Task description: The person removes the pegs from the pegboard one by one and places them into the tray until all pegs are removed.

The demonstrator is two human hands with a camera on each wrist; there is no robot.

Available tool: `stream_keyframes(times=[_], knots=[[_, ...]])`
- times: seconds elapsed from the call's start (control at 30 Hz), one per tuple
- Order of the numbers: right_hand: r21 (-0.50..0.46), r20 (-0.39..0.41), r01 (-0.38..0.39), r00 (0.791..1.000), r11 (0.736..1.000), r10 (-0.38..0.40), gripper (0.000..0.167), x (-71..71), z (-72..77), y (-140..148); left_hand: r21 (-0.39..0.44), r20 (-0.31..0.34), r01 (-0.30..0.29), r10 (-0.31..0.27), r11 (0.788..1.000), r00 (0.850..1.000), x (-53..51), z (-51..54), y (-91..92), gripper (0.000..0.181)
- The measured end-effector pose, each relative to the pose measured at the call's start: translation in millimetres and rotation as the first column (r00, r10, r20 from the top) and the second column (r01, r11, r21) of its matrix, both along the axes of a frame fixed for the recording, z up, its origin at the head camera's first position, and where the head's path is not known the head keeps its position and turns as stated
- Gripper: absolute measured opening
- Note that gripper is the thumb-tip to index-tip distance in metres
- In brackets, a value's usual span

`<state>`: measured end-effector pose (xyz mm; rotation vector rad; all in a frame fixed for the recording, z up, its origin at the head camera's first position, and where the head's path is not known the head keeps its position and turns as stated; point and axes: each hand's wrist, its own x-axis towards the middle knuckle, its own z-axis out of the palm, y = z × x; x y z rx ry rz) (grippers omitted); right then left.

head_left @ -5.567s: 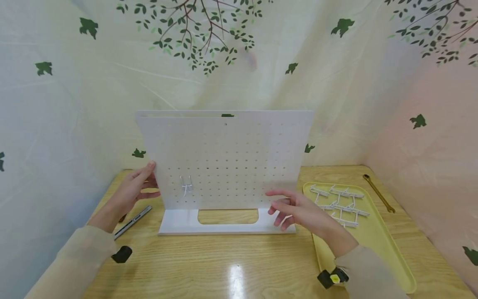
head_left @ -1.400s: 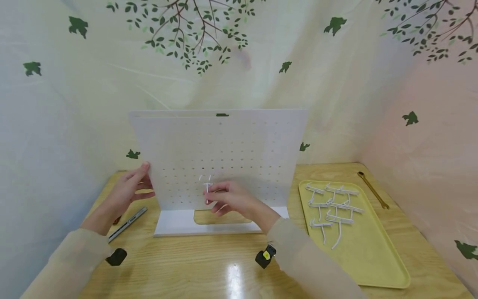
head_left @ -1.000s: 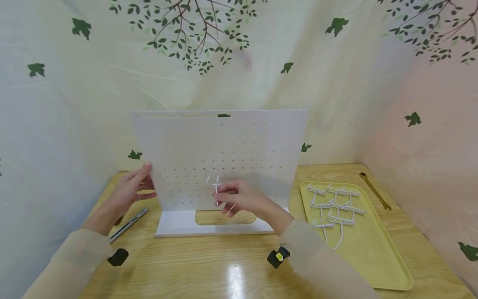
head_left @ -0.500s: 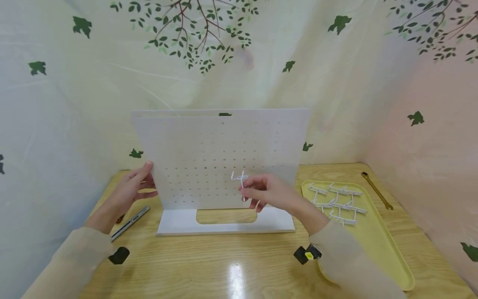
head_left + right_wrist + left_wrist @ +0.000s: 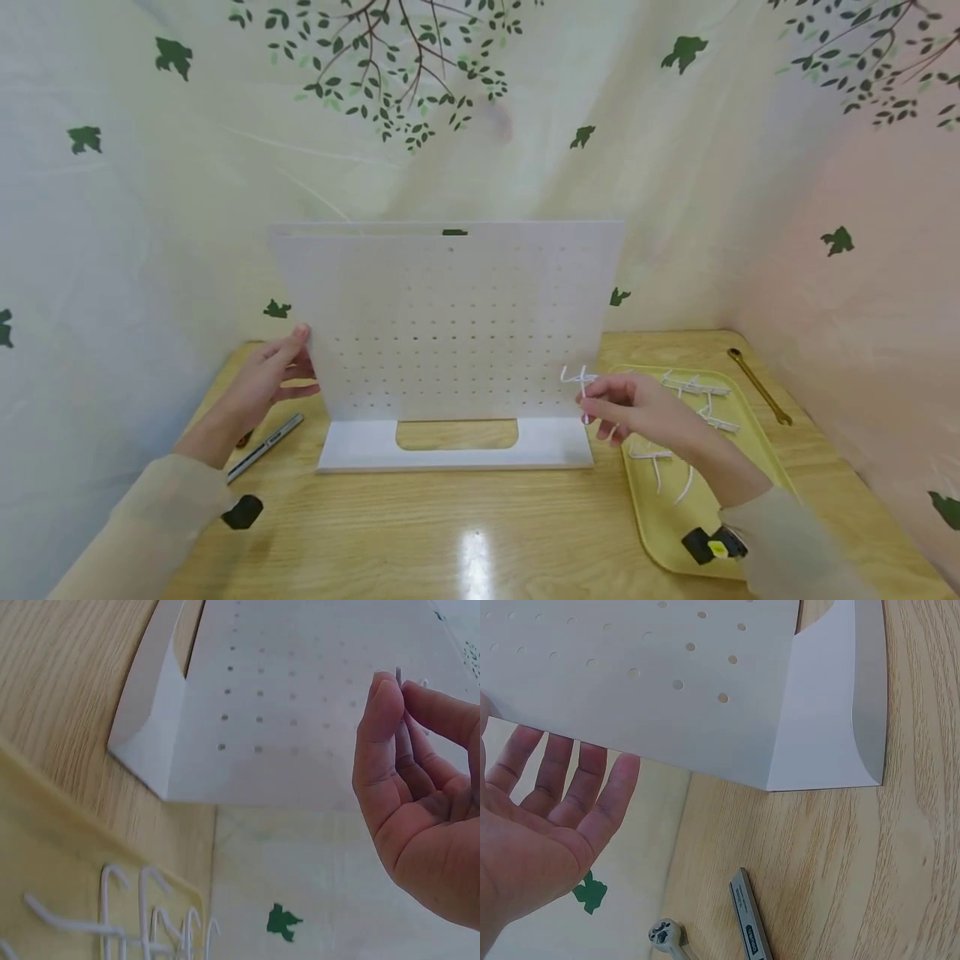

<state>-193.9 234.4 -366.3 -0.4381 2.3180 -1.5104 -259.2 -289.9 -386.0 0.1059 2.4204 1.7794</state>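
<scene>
A white pegboard (image 5: 450, 292) stands upright on its white base (image 5: 358, 450) in the head view. My left hand (image 5: 270, 375) holds its left edge, thumb at the front; the left wrist view shows the other fingers (image 5: 613, 796) reaching behind the edge. Between thumb and fingertips, my right hand (image 5: 637, 412) pinches a white wire pegboard hook (image 5: 583, 382) by its stem, prongs up. The hook is just in front of the board's lower right corner. Only the hook's tip (image 5: 399, 673) shows clearly in the right wrist view.
At right lies a yellow tray (image 5: 652, 533) with several white hooks (image 5: 693, 387), partly hidden by my right forearm. A wrench (image 5: 759, 386) lies beyond the tray. Left of the base are a grey utility knife (image 5: 266, 447) and a paw-marked round-ended item (image 5: 664, 932).
The hook that hung at the board's lower left is off it and in my right hand. That hand has carried it rightward past the board's middle. My left hand stays on the edge.
</scene>
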Motion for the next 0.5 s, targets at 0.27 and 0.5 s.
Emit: stream_keyframes(times=[0.27, 0.5], knots=[[0.058, -0.028, 0.044, 0.999, 0.997, -0.042, 0.026, 14.2, -7.0, 73.8, -0.001, -0.007, 0.003, -0.003, 1.000, 1.000, 0.7, 0.3, 0.4, 0.072], [0.229, -0.017, 0.074, 0.997, 0.971, -0.072, 0.027, 22.4, -21.6, 126.7, 0.016, -0.008, -0.005, 0.005, 1.000, 1.000, 1.0, -0.3, 0.1, 0.069]])
